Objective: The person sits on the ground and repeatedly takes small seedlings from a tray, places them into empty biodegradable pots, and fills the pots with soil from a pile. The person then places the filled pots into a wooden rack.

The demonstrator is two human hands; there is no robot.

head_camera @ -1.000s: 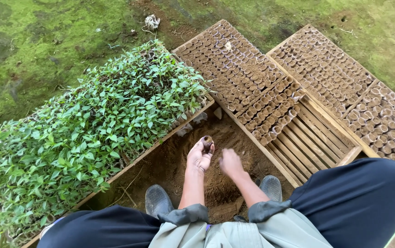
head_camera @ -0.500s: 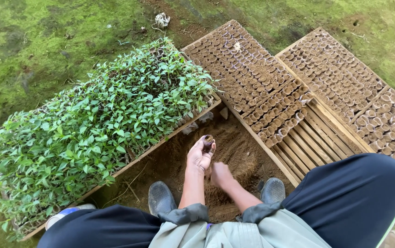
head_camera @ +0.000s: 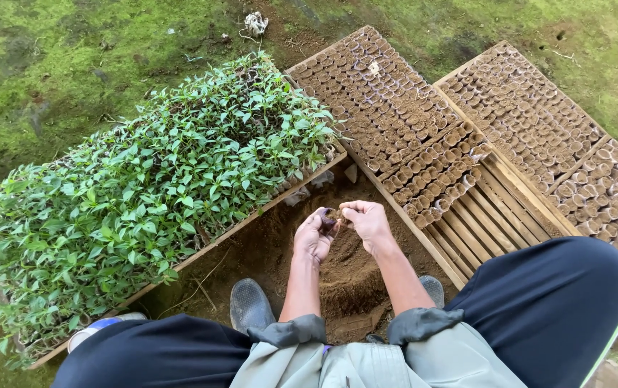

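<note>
We sit low over a soil heap (head_camera: 348, 276), knees wide, a grey shoe (head_camera: 250, 305) planted at each side; both hands now meet above the mound, where a second ago the right hand (head_camera: 368, 223) was down in the dirt; it has come up and pinches soil, fingertips bunched, over the small pot (head_camera: 332, 215) that the left hand (head_camera: 314, 236) cups closed around it; by our reading the pot is mid-fill, one pinch going in, not yet ready for a row. The pot sits in the left palm, above the heap, just short of the slat tray (head_camera: 467, 223). Room is tight near us: the heap fills the gap between our legs, the dark trousers (head_camera: 560, 309) wall both flanks, and the only free lane for the hands runs forward over bare earth. To the left, the seedling tray (head_camera: 251, 215) edges that lane, its wooden rim close to the left wrist and leaves spilling over it; to the right, the slat tray's bare slats lie nearest, with filled pots (head_camera: 424, 179) packed beyond them, so open places for a pot lie within easy reach. Farther right a second tray (head_camera: 539, 129) stands nearly full; past all trays, mossy ground (head_camera: 71, 57) stretches wide.
</note>
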